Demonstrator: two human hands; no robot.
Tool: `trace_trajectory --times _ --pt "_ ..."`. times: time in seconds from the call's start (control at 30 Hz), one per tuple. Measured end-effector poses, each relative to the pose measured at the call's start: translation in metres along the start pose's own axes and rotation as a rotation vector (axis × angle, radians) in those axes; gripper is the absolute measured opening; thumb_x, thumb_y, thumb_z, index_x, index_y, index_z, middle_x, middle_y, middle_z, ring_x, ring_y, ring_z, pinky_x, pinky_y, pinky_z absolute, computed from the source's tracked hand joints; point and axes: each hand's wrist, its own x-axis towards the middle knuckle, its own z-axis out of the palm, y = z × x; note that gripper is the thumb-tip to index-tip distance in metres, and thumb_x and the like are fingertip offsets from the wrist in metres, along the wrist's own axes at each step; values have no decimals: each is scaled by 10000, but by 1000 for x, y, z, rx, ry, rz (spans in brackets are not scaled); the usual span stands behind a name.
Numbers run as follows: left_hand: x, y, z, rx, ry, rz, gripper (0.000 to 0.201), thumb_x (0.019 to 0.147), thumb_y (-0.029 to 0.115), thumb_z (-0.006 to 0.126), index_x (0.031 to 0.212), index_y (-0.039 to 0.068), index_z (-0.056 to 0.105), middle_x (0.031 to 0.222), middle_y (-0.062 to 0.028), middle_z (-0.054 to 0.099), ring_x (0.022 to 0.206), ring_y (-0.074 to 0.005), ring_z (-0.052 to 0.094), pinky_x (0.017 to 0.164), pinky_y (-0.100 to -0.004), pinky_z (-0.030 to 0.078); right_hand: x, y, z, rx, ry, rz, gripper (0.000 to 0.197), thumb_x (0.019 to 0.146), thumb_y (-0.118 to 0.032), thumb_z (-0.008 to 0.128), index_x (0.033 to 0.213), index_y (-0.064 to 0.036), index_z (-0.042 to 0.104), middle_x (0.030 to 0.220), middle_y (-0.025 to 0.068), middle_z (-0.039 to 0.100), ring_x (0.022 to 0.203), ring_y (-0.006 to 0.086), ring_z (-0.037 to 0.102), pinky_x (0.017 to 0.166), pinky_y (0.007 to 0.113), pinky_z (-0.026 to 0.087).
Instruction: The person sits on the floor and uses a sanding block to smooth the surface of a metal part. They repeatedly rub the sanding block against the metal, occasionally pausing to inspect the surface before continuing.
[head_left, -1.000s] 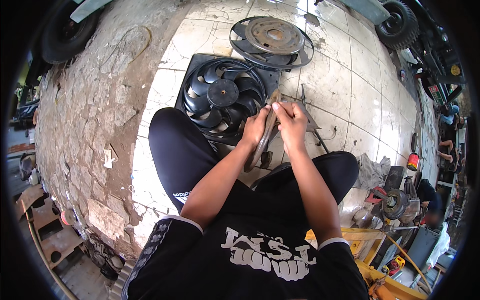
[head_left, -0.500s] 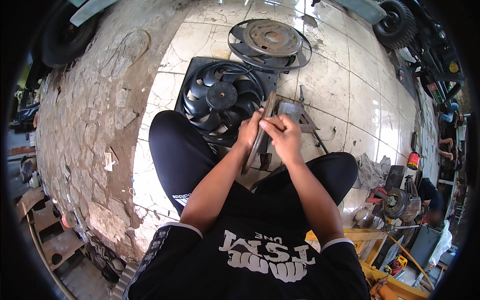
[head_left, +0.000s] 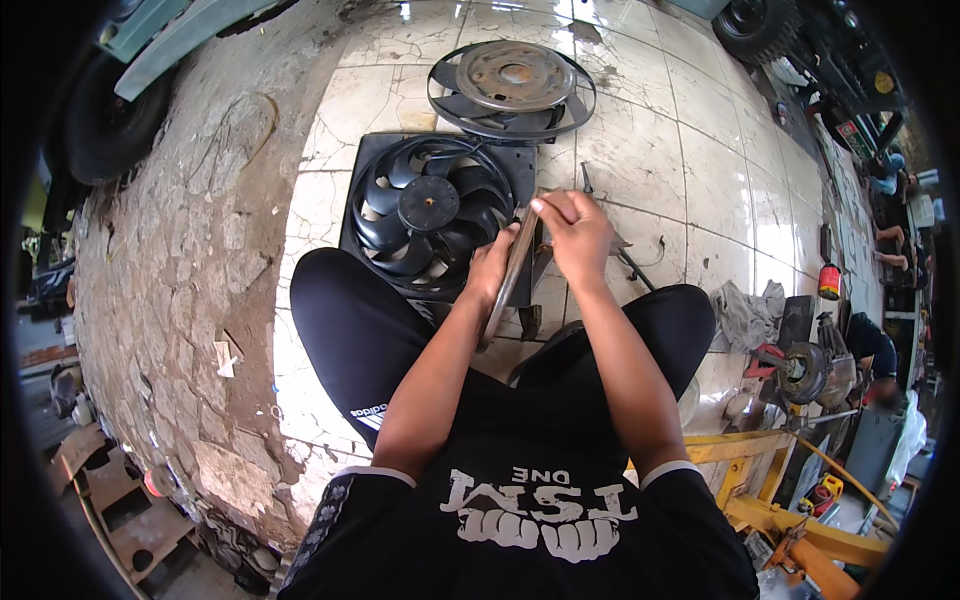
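Note:
Between my knees stands a worn brown-grey metal plate (head_left: 506, 285), seen nearly edge-on and tilted. My left hand (head_left: 490, 264) grips its left side, thumb near the rim and most fingers hidden. My right hand (head_left: 578, 236) is closed at the plate's upper end, with thumb and fingertips pinching the edge. Just left of the plate lies a black radiator fan (head_left: 428, 203) in a square shroud. Farther out, a rusty round metal disc (head_left: 515, 78) rests on a second black fan with a ring (head_left: 590, 110).
Metal tools or brackets (head_left: 630, 262) lie right of my hands. A grey rag (head_left: 748, 312), a red can (head_left: 829, 281) and a yellow metal frame (head_left: 735, 448) are on the right. Rough stone ground (head_left: 190, 260) borders the tiles on the left. Vehicle wheels (head_left: 118, 118) stand at the back.
My right hand has shifted up toward the plate's upper end, while my left hand keeps its hold. The view has tilted slightly.

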Motion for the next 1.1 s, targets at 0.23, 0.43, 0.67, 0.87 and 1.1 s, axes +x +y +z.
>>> trace_trajectory --times 0.23,0.43,0.67,0.87,1.1 --pt "-7 4 -8 -109 -72 8 755 1036 693 502 1338 33 713 821 -130 745 644 -170 643 633 -349 530 -14 -3 -25 690 -128 571 415 1075 -498 632 1145 -92 684 949 8 640 570 67 434 500 230 356" --pt "-21 8 -11 -79 -178 7 1004 979 892 358 1561 88 511 1034 -105 706 826 -159 617 806 -330 503 -26 -12 -22 684 -217 601 303 1031 -308 731 1253 -156 590 944 -23 596 552 43 443 493 222 337" --pt "-46 22 -14 66 -259 255 942 952 606 714 1627 23 411 1126 -89 685 1031 -191 616 1008 -366 479 -27 -3 -16 589 -224 470 304 1005 -164 765 1197 -151 528 932 -33 553 567 20 428 457 214 323" --pt "-48 6 -8 337 44 415 853 890 295 735 1619 -28 435 1239 -305 739 1132 -353 749 1017 -411 534 -31 -25 -24 134 -71 118 307 1022 -243 761 1200 -92 561 945 14 646 620 67 542 507 236 470" --pt "-95 7 -14 438 240 529 780 936 60 672 1668 161 419 979 -296 751 940 -444 764 884 -486 583 -45 -15 -55 86 -172 265 258 1019 -252 771 1149 -36 716 878 2 693 668 55 580 571 242 515"
